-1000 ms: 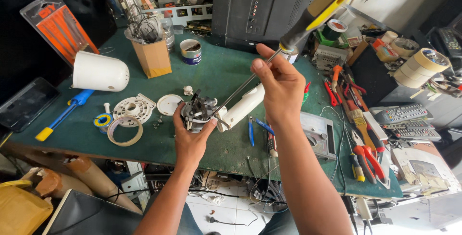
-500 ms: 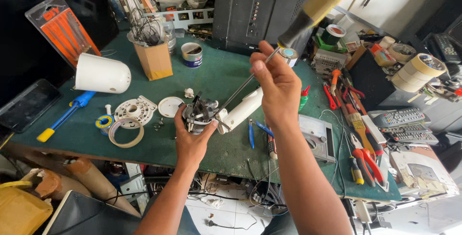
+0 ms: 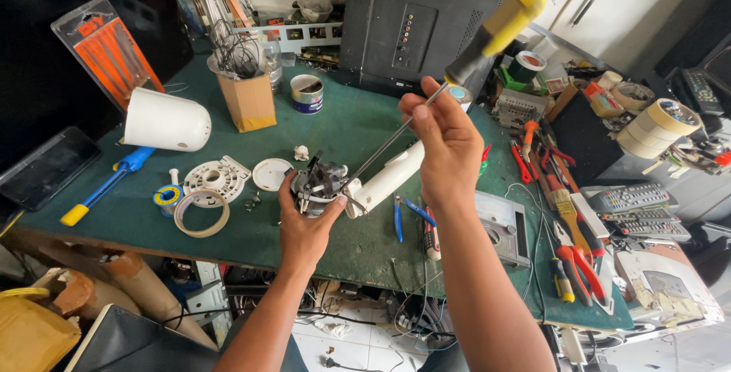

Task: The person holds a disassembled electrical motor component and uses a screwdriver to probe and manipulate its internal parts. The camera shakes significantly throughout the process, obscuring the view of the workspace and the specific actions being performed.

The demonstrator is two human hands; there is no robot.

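Several white plastic shell parts (image 3: 215, 177) already lie removed; our left hand (image 3: 304, 223) grips the exposed dark mechanism (image 3: 318, 182), right hand (image 3: 445, 140) clamps the yellow-handled screwdriver (image 3: 487, 37), screws seemingly remaining.

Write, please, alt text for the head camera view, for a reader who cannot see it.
A left hand holds a small opened device with a white arm above a green workbench, while the right hand steers a long screwdriver with a yellow-and-black handle into it. Pliers, tape rolls and white plastic covers lie around.

Yellow-black screwdriver (image 3: 487, 33), green table (image 3: 358, 124), white dome (image 3: 166, 121)
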